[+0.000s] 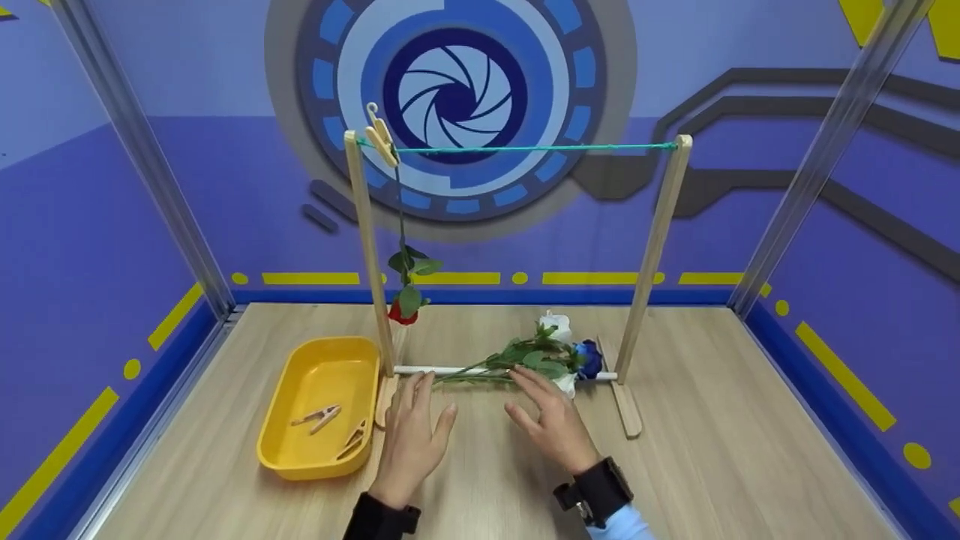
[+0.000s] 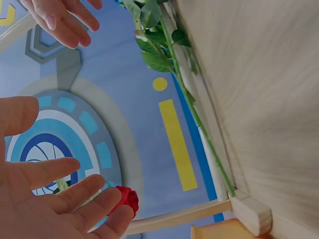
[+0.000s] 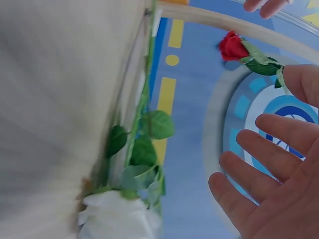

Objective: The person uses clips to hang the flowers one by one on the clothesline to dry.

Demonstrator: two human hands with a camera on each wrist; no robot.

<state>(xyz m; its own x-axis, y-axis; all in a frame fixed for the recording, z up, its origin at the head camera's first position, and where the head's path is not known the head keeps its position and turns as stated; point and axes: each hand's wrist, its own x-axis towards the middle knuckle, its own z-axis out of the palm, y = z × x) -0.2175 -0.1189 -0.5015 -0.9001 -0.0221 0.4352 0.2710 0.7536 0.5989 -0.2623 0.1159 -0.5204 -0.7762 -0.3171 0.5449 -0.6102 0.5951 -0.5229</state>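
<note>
My left hand (image 1: pixel 412 431) hovers with spread fingers near the stem ends of several artificial roses. My right hand (image 1: pixel 555 427), fingers also extended, is close to the leaves of the same bunch. White roses (image 1: pixel 556 327) and a blue rose (image 1: pixel 588 360) lie across the white bottom bar (image 1: pixel 420 370) of a wooden rack. A red rose (image 1: pixel 403 312) hangs head down at the rack's left, its stem clipped by a wooden clothespin (image 1: pixel 382 141) to the green string (image 1: pixel 525 148). Neither palm holds anything in the wrist views.
A yellow tray (image 1: pixel 319 469) with a few wooden clothespins (image 1: pixel 322 418) stands left of the rack. The rack's left post (image 1: pixel 367 255) and right post (image 1: pixel 654 255) rise from wooden feet. Metal frame posts and blue-purple walls border the table (image 1: pixel 720 450).
</note>
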